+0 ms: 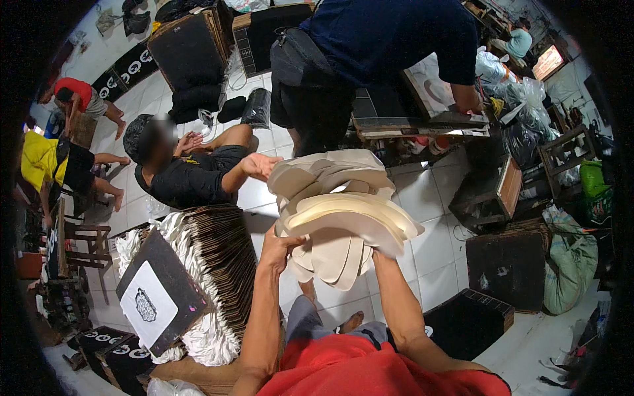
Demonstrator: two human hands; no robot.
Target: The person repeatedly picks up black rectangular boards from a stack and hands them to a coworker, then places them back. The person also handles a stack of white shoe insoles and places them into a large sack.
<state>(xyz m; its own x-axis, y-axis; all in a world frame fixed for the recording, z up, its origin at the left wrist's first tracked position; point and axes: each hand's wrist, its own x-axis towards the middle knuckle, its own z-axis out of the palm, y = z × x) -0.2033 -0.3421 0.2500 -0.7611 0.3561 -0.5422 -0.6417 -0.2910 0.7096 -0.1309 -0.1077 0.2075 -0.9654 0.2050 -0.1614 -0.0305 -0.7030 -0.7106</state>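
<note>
I hold up a thick stack of cream-coloured curved cut pieces [343,211] in front of me with both hands. My left hand [276,243] grips the stack's lower left edge. My right hand [373,254] is under the stack's right side and mostly hidden by the pieces. A seated person in a black shirt reaches an open hand [259,165] toward the stack's upper left, close to it.
A long row of dark flat boards with white fabric [211,264] lies at my lower left, a black board with a white label [158,297] on top. A standing person in dark blue [370,53] works at a table behind. Black frames [505,264] stand right.
</note>
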